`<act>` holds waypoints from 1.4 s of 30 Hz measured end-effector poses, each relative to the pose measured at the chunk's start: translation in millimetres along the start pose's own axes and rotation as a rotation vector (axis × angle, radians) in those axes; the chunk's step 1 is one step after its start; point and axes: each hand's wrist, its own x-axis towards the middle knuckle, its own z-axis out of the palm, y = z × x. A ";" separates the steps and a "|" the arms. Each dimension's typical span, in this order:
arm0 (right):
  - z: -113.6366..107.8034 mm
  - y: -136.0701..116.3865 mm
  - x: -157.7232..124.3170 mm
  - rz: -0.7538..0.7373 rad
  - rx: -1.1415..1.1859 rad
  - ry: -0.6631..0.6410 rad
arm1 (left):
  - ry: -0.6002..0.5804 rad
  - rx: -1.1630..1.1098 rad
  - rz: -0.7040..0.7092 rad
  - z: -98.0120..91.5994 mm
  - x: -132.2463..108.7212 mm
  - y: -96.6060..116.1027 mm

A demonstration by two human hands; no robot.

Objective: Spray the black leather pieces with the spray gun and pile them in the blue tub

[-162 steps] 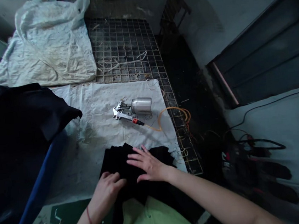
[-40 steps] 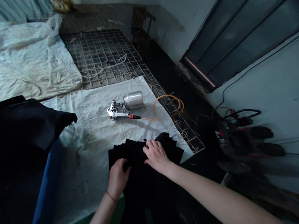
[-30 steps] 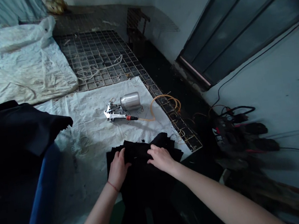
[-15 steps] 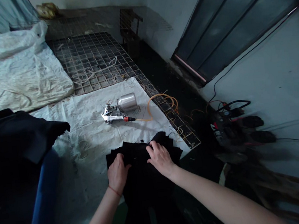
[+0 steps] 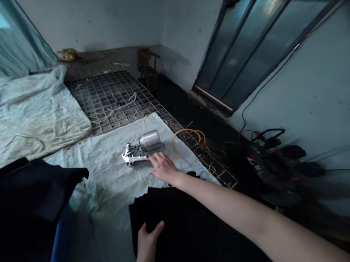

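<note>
My right hand (image 5: pixel 164 167) reaches over the white cloth to the handle end of a silver spray gun (image 5: pixel 135 158), beside its red hose fitting. Its fingers are stretched and slightly curved; whether they touch the gun I cannot tell. The gun lies on its side, its metal cup (image 5: pixel 150 140) pointing right. Nearer to me is a stack of black fabric pieces (image 5: pixel 174 218) with stepped edges. At its left side rests my left hand (image 5: pixel 148 246), thumb and forefinger apart, the other fingers mostly hidden.
White cloth (image 5: pixel 111 175) covers part of a wire-mesh table (image 5: pixel 108 88). An orange hose (image 5: pixel 190 130) loops over the table's right edge. More black fabric (image 5: pixel 28 192) and a blue roll (image 5: pixel 58 251) are at the left. A dark machine with cables (image 5: pixel 277 153) stands by the right wall.
My right hand has left the black fabric and moved forward to the spray gun's handle. The left hand has slid nearer to me along the stack. The view has tilted up.
</note>
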 end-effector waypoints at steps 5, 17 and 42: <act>32.7 -32.2 80.2 0.057 -0.075 -0.198 | -0.040 -0.140 -0.178 1.4 -1.2 -8.5; -28.0 67.8 115.7 0.060 0.184 -0.211 | -0.065 -0.575 -0.279 76.0 -5.6 143.1; -228.8 222.5 34.4 -0.006 0.902 -0.539 | -0.350 -0.891 -0.355 110.1 129.8 223.9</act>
